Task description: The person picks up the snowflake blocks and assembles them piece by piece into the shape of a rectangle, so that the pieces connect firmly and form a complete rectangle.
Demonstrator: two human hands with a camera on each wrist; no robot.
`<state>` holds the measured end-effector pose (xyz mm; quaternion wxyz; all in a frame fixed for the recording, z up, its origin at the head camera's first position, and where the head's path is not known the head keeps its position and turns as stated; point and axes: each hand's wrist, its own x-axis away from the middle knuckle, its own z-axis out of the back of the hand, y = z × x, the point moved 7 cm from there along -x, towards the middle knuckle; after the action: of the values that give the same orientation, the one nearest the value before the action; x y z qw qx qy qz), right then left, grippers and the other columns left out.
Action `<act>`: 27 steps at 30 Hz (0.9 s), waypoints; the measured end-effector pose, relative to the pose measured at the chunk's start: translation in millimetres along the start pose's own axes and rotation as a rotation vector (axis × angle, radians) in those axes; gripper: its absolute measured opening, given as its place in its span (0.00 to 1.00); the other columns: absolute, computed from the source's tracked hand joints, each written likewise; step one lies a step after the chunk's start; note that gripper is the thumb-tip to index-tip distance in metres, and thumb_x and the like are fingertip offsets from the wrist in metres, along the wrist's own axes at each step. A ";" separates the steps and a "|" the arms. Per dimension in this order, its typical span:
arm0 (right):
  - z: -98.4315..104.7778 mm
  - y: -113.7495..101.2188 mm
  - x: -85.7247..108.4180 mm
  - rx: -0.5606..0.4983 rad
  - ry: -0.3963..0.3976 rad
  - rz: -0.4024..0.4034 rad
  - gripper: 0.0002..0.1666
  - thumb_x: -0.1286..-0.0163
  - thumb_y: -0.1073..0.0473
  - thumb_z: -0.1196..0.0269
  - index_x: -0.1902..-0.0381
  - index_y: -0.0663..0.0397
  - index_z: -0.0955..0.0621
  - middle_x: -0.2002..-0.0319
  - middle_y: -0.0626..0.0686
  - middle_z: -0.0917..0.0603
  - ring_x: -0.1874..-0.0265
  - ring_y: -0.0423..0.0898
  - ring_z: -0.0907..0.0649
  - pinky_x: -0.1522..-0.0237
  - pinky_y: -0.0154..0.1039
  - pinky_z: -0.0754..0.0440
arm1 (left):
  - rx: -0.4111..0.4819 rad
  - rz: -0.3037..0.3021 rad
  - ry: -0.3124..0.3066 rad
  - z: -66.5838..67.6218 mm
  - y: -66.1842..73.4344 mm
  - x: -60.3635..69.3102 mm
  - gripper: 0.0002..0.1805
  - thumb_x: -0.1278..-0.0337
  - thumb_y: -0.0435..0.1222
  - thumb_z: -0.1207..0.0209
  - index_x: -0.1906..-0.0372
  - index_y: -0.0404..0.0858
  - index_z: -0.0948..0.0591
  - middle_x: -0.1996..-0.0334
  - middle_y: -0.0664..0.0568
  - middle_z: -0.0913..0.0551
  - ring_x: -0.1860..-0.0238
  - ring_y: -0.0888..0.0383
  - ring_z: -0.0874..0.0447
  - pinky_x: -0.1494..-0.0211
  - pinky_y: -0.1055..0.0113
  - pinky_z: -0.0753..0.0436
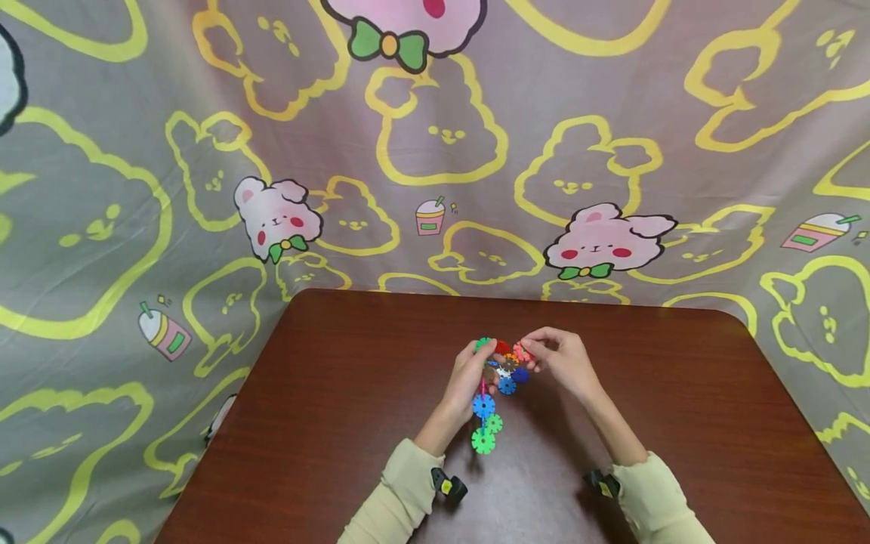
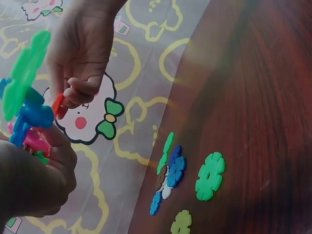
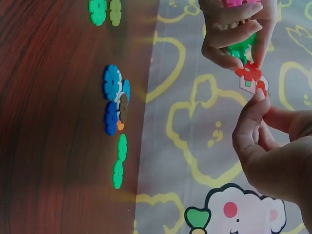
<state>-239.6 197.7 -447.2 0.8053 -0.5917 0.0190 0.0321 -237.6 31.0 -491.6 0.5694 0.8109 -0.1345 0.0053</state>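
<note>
My left hand [image 1: 467, 375] grips a chain of interlocking notched plastic discs. Its tail hangs below the hand, with a blue disc [image 1: 483, 406] and a green disc [image 1: 483, 441]; pink and green pieces show between the fingers in the right wrist view. A red disc [image 3: 249, 72] sticks out at the left fingertips. Close beside it, my right hand [image 1: 560, 361] pinches a coral-red disc [image 1: 522, 351] between thumb and fingers. Whether the two red discs are joined cannot be told. Part of the chain is hidden by the left hand.
On the brown table [image 1: 340, 378] lies a loose cluster of discs, including a blue disc [image 3: 111, 83], a dark blue disc [image 3: 111, 118] and a brown disc [image 3: 124, 108]. Green discs [image 3: 118, 174] lie near it. A patterned cloth [image 1: 448, 227] hangs behind the table.
</note>
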 end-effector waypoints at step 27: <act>-8.6 -18.7 9.2 0.095 0.200 0.050 0.07 0.27 0.66 0.33 0.62 0.69 0.15 0.74 0.61 0.15 0.81 0.47 0.16 0.77 0.32 0.18 | -0.055 -0.051 -0.034 -9.3 5.0 5.0 0.12 0.22 0.43 0.46 0.56 0.37 0.27 0.72 0.54 0.19 0.85 0.67 0.30 0.82 0.76 0.30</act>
<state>-229.0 184.1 -432.5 0.8255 -0.5524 0.1153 -0.0080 -232.5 37.0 -482.9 0.5891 0.7982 -0.1233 -0.0269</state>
